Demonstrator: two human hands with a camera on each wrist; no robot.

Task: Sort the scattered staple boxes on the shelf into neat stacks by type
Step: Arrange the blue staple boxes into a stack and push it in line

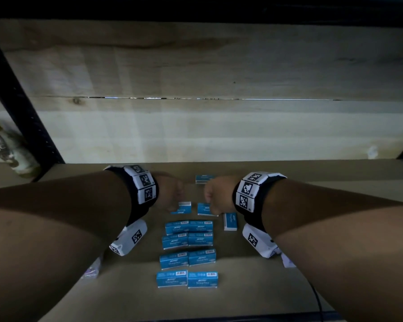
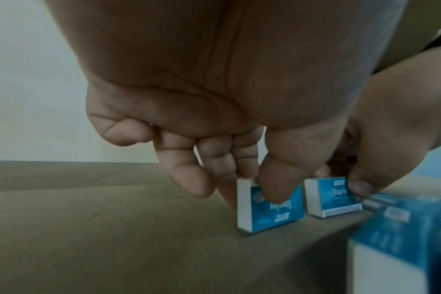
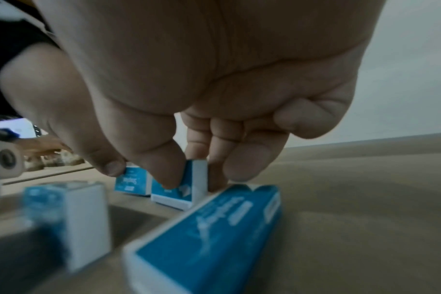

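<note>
Blue and white staple boxes lie on a brown shelf board [image 1: 312, 182]. Two neat columns of stacked boxes [image 1: 189, 249] run toward the front edge. Behind them my left hand [image 1: 172, 194] pinches one small box [image 1: 183, 208] [image 2: 272, 206] between thumb and fingers, tilted up on its edge. My right hand [image 1: 215, 194] pinches a second small box [image 1: 204, 209] [image 3: 181, 191] beside it in the same way. One loose box [image 1: 230, 221] lies to the right, another [image 1: 204, 178] further back.
A pale wooden back wall [image 1: 196, 126] closes the shelf. A bottle [image 1: 12, 149] stands at the far left beyond a black upright post [image 1: 21, 101]. A black cable [image 1: 316, 298] runs off the front right. Small wrapped items [image 1: 92, 269] lie under my left forearm.
</note>
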